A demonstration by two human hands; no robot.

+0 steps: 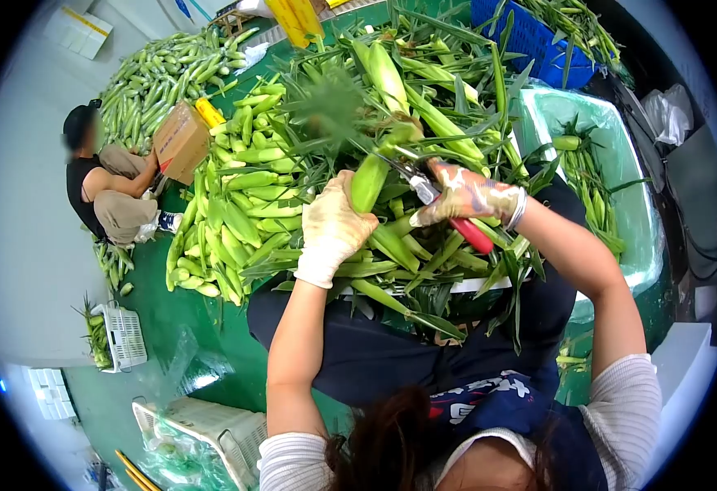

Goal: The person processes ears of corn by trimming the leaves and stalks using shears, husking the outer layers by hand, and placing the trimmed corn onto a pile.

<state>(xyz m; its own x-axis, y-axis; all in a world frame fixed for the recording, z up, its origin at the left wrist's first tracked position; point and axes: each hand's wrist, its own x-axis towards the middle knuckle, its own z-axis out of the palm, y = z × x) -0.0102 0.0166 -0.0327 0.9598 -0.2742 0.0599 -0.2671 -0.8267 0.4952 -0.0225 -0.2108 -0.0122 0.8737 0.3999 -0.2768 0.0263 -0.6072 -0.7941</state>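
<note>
Gloved in white, my left hand (340,219) is wrapped round the lower end of a green corn ear (368,183). My right hand (471,196), in a patterned glove, grips red-handled shears (471,234). The metal blades point up and left, beside the top of the held ear; whether they touch it I cannot tell. Under and beyond both hands lies a heap of unhusked corn with long leaves (448,123). To the left of my left hand is a pile of trimmed green ears (252,192).
A person (101,176) sits at the left by a cardboard box (182,143), near another corn pile (170,72). A blue crate (538,45) and a plastic-lined tub (636,209) stand right. White crates (127,335) are at lower left.
</note>
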